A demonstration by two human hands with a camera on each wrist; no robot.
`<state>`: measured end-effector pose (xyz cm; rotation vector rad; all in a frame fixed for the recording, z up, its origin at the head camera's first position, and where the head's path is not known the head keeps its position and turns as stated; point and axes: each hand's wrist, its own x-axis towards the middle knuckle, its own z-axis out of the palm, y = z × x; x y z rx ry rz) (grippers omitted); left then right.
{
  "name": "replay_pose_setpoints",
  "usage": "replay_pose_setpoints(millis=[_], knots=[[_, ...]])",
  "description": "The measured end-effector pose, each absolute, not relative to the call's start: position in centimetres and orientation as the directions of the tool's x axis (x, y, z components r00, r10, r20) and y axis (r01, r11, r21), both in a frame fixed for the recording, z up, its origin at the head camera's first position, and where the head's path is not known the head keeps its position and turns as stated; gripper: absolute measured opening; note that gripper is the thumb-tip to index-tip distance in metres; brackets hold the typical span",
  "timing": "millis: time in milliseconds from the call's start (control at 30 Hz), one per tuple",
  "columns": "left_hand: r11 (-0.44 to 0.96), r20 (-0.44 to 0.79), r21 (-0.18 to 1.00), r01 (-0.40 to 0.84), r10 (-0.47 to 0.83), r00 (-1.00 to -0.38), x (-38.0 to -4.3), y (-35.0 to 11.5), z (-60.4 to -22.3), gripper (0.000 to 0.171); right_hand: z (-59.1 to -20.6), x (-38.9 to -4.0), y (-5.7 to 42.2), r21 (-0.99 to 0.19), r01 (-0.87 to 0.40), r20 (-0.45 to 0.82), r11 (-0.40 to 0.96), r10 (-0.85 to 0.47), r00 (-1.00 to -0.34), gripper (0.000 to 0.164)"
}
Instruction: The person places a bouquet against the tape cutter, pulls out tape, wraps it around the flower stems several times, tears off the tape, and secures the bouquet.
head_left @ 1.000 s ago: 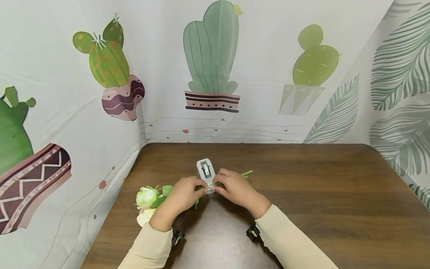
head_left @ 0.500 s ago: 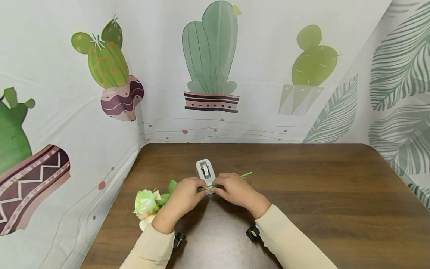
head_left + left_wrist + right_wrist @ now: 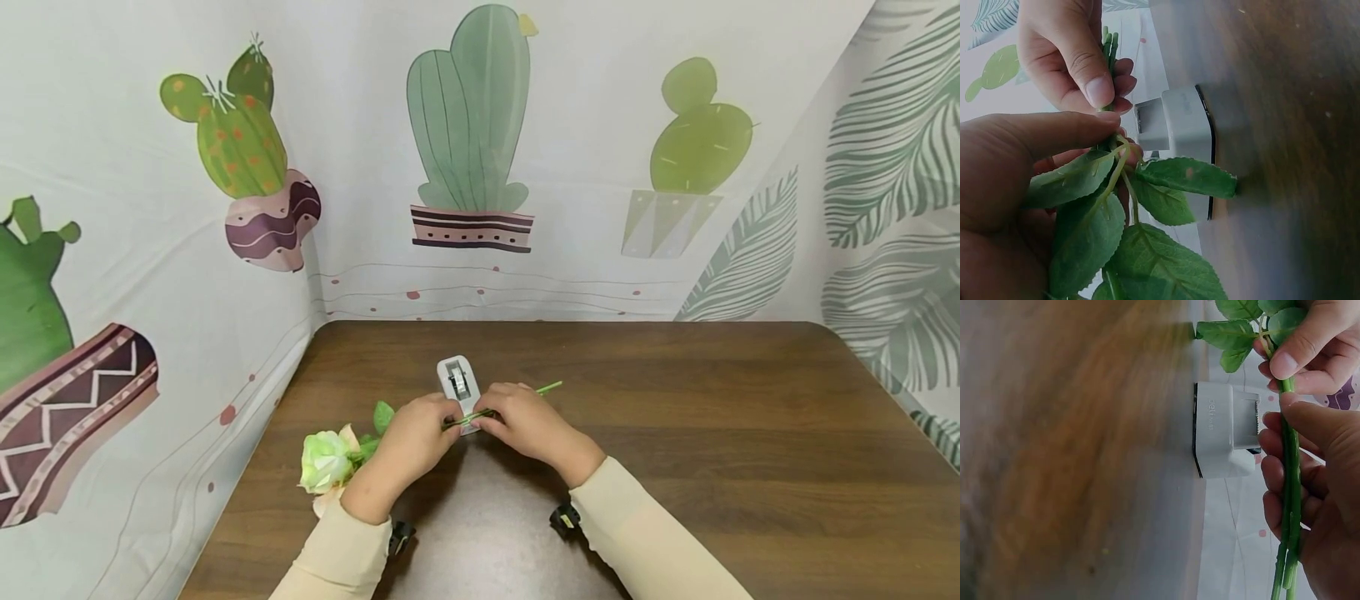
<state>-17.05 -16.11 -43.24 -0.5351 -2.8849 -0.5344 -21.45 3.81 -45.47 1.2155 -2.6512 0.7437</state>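
Both hands grip one bundle of green flower stems [image 3: 1291,506] above the table, close together. My left hand [image 3: 416,433] pinches it just below the leaves [image 3: 1166,262], thumb against fingers. To its right, my right hand [image 3: 528,421] holds the lower stems, thumb on top and fingers curled behind; the cut ends stick out past it. At the left end of the bundle is a pale green rose [image 3: 326,461], with a cream rose [image 3: 327,500] partly hidden by the left forearm. Just beyond the fingers stands a white tape dispenser [image 3: 1216,425], overlapped by the stems in the head view.
The brown wooden table [image 3: 712,433] extends widely to the right of the hands. A white cloth printed with cacti [image 3: 585,167] hangs behind and to the left. Black wrist cameras [image 3: 564,518] sit under the sleeves.
The bundle has rolled in the fingers: the green rose has turned and sunk slightly, and the cream rose is more covered. The leaves beside the left hand have shifted. Both hands stay nearly in place.
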Motion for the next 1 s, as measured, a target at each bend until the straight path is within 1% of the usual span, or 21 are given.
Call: replay_pose_setpoints(millis=[700, 1000], knots=[[0.858, 0.266, 0.291, 0.424, 0.353, -0.897, -16.55, -15.82, -42.67, 0.019, -44.72, -21.41, 4.46, -0.378, -0.746, 0.311, 0.548, -0.684, -0.660, 0.015], [0.858, 0.265, 0.284, 0.429, 0.359, -0.895, -16.38, -15.72, -42.51, 0.022, -44.46, -21.49, 4.73, -0.390, -0.760, 0.315, 0.520, -0.700, -0.641, 0.012]])
